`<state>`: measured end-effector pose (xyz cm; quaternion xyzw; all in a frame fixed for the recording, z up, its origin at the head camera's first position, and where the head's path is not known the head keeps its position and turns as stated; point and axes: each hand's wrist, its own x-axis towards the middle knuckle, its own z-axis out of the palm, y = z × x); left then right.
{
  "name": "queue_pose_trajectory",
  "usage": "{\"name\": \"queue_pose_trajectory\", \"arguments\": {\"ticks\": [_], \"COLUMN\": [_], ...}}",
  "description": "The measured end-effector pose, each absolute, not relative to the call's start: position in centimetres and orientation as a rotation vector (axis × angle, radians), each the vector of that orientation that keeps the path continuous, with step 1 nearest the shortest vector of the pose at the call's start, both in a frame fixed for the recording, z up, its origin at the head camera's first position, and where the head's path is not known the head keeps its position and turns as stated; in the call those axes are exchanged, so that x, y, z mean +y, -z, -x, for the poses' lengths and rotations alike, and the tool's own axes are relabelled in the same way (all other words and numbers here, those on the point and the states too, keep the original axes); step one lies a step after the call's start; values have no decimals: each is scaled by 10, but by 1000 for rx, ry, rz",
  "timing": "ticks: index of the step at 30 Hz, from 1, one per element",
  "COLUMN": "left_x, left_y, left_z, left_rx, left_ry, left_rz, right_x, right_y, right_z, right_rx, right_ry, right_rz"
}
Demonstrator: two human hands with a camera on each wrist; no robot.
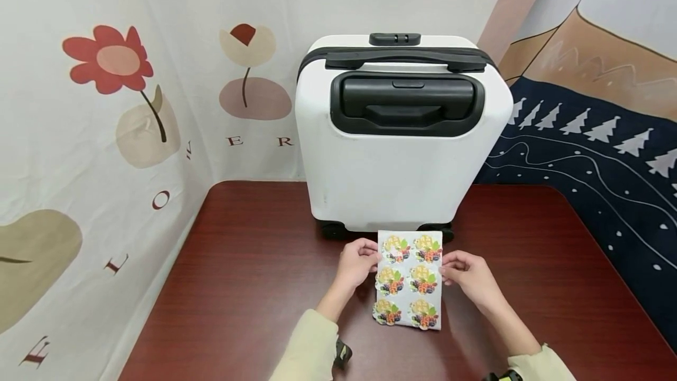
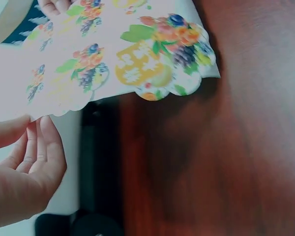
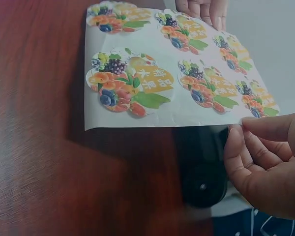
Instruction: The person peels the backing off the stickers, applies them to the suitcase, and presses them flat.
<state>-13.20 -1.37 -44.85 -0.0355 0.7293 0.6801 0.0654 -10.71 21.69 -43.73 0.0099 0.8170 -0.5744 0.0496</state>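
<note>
A white sticker sheet (image 1: 407,293) with several fruit-printed stickers is held up in front of the suitcase, over the table. My left hand (image 1: 357,263) pinches its left edge between thumb and fingers, as the left wrist view also shows on the sheet (image 2: 108,54). On the opposite edge, my right hand (image 1: 468,278) pinches the sheet near its upper half. The right wrist view shows that thumb and finger grip on the sheet (image 3: 162,115), whose lower end stands out from the tabletop with a shadow beneath. Scalloped sticker rims reach past the left edge.
A white suitcase (image 1: 391,181) with a black handle (image 1: 407,104) stands upright at the back of the reddish-brown table (image 1: 254,275). Behind it hang a flower-printed cloth (image 1: 185,46) on the left and a cloth with mountains and trees (image 1: 592,163) on the right.
</note>
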Motion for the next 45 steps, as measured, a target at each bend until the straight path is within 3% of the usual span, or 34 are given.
{"name": "queue_pose_trajectory", "arguments": {"ticks": [17, 45], "left_x": [-64, -65], "left_y": [413, 405], "left_z": [129, 132], "left_rx": [2219, 2112], "left_ry": [-2116, -2235], "left_rz": [-1, 28], "right_x": [182, 178], "right_y": [409, 404], "right_z": [125, 126], "right_rx": [2454, 2371], "right_ry": [1744, 1787], "right_rz": [195, 219]}}
